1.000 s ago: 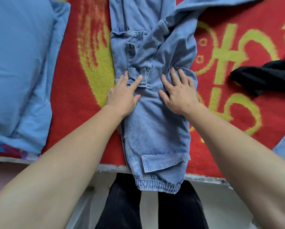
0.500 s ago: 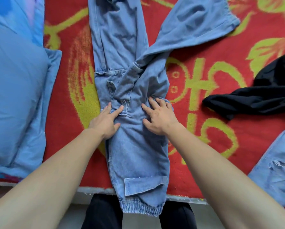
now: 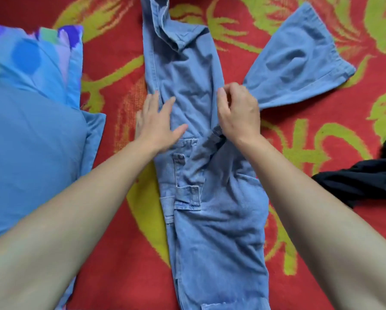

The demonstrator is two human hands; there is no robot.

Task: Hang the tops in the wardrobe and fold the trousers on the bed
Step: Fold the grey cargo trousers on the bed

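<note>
Head view, looking down at the bed.

Light-blue denim cargo trousers (image 3: 201, 198) lie lengthwise on the red and yellow-green bedspread (image 3: 299, 139), running from the near edge of frame to the far edge. One leg branches off toward the upper right and ends in a gathered hem. A flap pocket sits mid-length, and I can see a second flap at the bottom edge of frame. The denim is creased and bunched around the middle.

Left hand (image 3: 156, 124): I read the fingers as straight and spread, palm down, resting flat on the left edge of the trousers, partly on denim and partly over the bedspread. It grasps nothing.

Right hand (image 3: 239, 113): fingers curled, thumb brought toward them, pinching the denim at the right edge of the straight section, just where the splayed leg branches away. The wrist lies over the bunched fabric.

A plain blue pillow (image 3: 31, 153) lies to the left, near the trousers but not touching them. A second pillow with a coloured print (image 3: 31, 57) lies behind it. A black garment (image 3: 361, 180) lies at the right edge, apart from the trousers.
</note>
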